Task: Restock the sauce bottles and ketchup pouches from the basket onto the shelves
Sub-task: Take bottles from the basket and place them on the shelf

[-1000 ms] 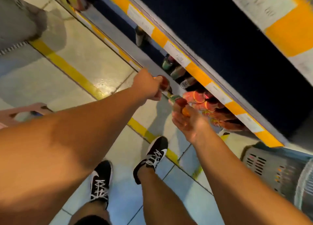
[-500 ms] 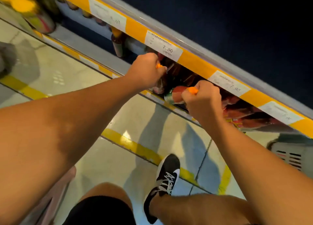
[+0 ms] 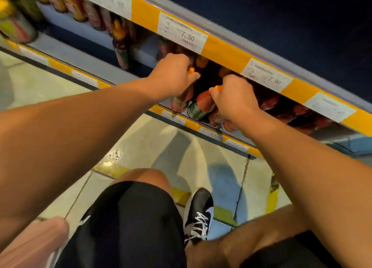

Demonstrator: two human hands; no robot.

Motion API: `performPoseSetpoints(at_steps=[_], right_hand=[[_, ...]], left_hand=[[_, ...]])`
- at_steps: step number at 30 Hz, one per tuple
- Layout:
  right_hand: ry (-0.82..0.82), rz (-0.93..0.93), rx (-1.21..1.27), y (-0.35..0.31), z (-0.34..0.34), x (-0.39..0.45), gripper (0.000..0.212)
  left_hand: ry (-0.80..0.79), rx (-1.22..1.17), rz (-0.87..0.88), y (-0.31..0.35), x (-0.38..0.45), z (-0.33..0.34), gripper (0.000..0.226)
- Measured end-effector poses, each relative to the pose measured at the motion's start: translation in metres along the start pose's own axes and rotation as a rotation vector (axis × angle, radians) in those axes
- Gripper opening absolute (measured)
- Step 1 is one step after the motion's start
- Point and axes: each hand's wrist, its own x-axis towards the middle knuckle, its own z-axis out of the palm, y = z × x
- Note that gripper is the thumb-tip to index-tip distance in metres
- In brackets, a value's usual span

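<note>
My left hand [image 3: 173, 76] grips the orange-capped top of a red sauce bottle [image 3: 180, 101] that stands at the front of the lower shelf [image 3: 177, 117]. Right beside it, my right hand [image 3: 234, 98] grips the top of a second red sauce bottle [image 3: 200, 105] with a dark green label; this one tilts towards me. Both bottles sit just under the yellow price rail [image 3: 221, 50] of the shelf above. Red ketchup pouches [image 3: 281, 108] lie on the same shelf to the right, partly hidden by my right forearm.
More bottles [image 3: 120, 46] stand further left on the shelf, and jars [image 3: 16, 26] fill the far left. The pink basket rim [image 3: 34, 245] shows at the bottom left by my knee. My black shoe [image 3: 199, 213] rests on the tiled floor with yellow lines.
Both hands have carried their bottles up from in front of the shelf edge and in under the price rail. I have crouched lower and closer to the shelf.
</note>
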Motion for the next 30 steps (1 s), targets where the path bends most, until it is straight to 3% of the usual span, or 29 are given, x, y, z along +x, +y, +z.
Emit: performPoseSetpoints(at_steps=[10,18,27,30], right_hand=[[-0.080,-0.079,0.037,-0.008,-0.001,0.013,0.032],[-0.079,-0.072,0.052,-0.003,-0.005,0.015,0.022],[-0.064,-0.066,0.085,-0.007,0.000,0.016,0.033],[-0.063,-0.045,0.086,-0.006,0.003,0.016,0.025]], left_hand=[[-0.107,0.151,0.135,0.004,-0.005,-0.016,0.012],[-0.094,0.191,0.126,0.005,-0.004,-0.017,0.016],[-0.080,0.159,0.083,0.004,-0.006,-0.015,0.019],[-0.107,0.150,0.076,0.002,-0.006,-0.015,0.019]])
